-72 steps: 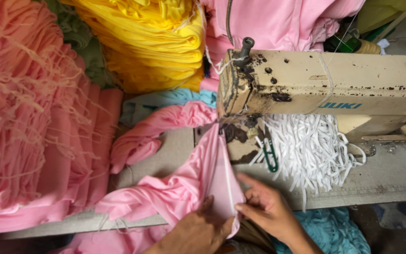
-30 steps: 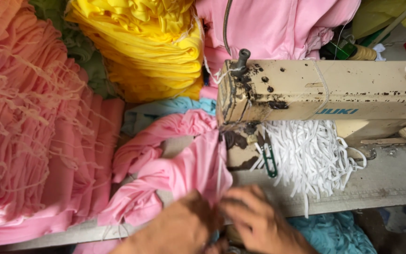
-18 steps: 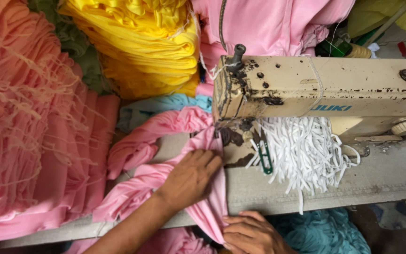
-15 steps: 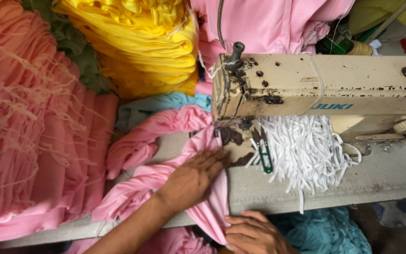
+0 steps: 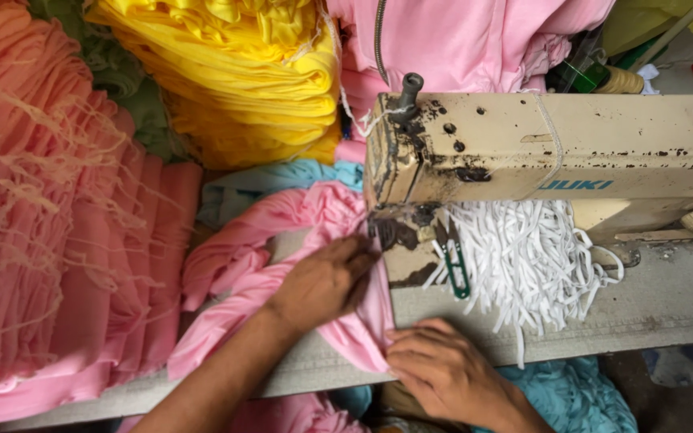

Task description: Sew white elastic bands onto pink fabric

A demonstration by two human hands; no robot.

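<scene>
Under the head of the worn cream sewing machine, your left hand lies flat on the pink fabric, fingers spread and pressing it to the desk, gripping nothing. Your right hand pinches the fabric's near edge at the desk front. The needle is hidden behind the machine head. White elastic strips lie beside green snips.

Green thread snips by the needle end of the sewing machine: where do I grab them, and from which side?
Probably take the green snips at the lower looped end, coming from the near table edge with the right hand. They lie roughly upright against the machine base, tips toward the sewing machine head, white elastic strips crowding their right side. The left hand lies on the pink fabric.
</scene>
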